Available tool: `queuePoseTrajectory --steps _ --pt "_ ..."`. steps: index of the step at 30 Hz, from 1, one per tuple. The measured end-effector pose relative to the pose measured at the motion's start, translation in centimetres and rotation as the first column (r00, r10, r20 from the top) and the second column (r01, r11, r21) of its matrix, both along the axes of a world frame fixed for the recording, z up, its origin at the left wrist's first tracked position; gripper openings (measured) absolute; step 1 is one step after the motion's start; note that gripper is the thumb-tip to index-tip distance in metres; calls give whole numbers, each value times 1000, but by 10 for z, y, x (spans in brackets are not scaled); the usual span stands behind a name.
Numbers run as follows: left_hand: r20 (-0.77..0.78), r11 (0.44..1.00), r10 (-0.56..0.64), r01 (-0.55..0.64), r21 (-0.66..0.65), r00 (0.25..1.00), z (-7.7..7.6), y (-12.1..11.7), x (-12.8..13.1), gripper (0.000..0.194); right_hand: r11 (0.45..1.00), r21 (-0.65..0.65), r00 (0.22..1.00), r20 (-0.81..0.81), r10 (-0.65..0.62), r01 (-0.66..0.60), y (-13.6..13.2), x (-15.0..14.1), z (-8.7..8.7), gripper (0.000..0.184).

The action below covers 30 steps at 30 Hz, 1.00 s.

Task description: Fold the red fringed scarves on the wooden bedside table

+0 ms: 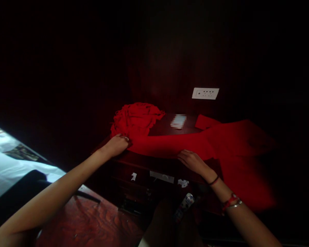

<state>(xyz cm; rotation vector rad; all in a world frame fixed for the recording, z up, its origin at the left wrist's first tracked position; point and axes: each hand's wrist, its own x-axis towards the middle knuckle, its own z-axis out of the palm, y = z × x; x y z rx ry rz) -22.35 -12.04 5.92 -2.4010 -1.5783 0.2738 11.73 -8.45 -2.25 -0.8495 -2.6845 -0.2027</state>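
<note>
Lying across the table, the red cloth could skew under uneven pulling, or snag the crumpled red pile by its left end. The left hand curls there; the right hand rests, fingers together, on the near edge; whether either pinches, I cannot tell. The blurred pale item shows no readable writing.

left hand curled, right hand palm down, arms outstretched
</note>
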Motion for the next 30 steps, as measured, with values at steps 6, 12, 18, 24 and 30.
queuePoseTrajectory --steps 6,12,18,24,30 --pt "-46 889 196 -197 -413 980 -4 2 19 47 994 -77 996 -45 -77 74 15 12 16 34" --pt "272 993 78 -100 69 959 -41 44 94 53 900 -122 908 83 -410 418 42 29 -1 59" --pt "343 998 -3 23 -53 939 -106 66 99 56 859 7 835 231 -499 512 37 57 -9 54" --pt "394 987 -42 99 -124 918 -89 75 113 66 803 181 794 135 -592 568 61 91 18 56" --pt "403 972 -198 231 -33 893 -93 103 157 66 735 134 707 209 -676 664 93 122 22 57"
